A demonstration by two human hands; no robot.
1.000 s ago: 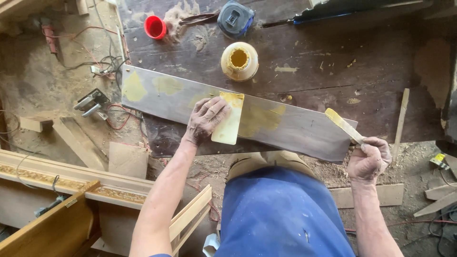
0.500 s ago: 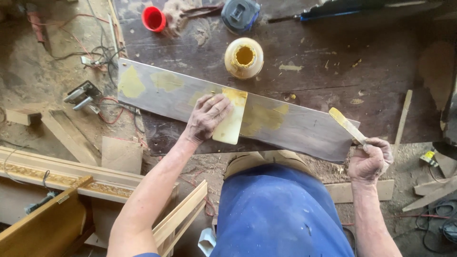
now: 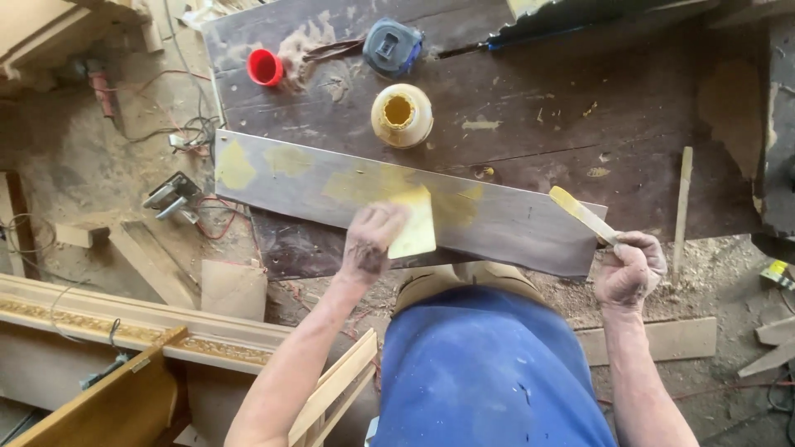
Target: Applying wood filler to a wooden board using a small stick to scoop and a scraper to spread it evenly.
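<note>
— Right, we're looking straight down at the dark workbench (image 3: 580, 108), and our left hand (image 3: 370, 238) has its fingers curled over the near edge of a pale yellow spreader card (image 3: 416, 225), pinching it flat against the long grey board (image 3: 497, 223).

— And that board lies slantwise across the bench's front edge, blotched with yellow filler (image 3: 235, 165) towards its left end and under the card.

— On our other side, the right hand (image 3: 631, 266) is closed in a fist around the handle of a putty stick (image 3: 580, 213), whose yellow-smeared blade rests over the board's right end.

— Behind the board we see an open tub of yellow paste (image 3: 401, 114), just beyond it a tape measure (image 3: 389, 45) and a red cap (image 3: 265, 67).

— Down left, gilded moulding (image 3: 124, 319) lies on the sawdust floor.
</note>
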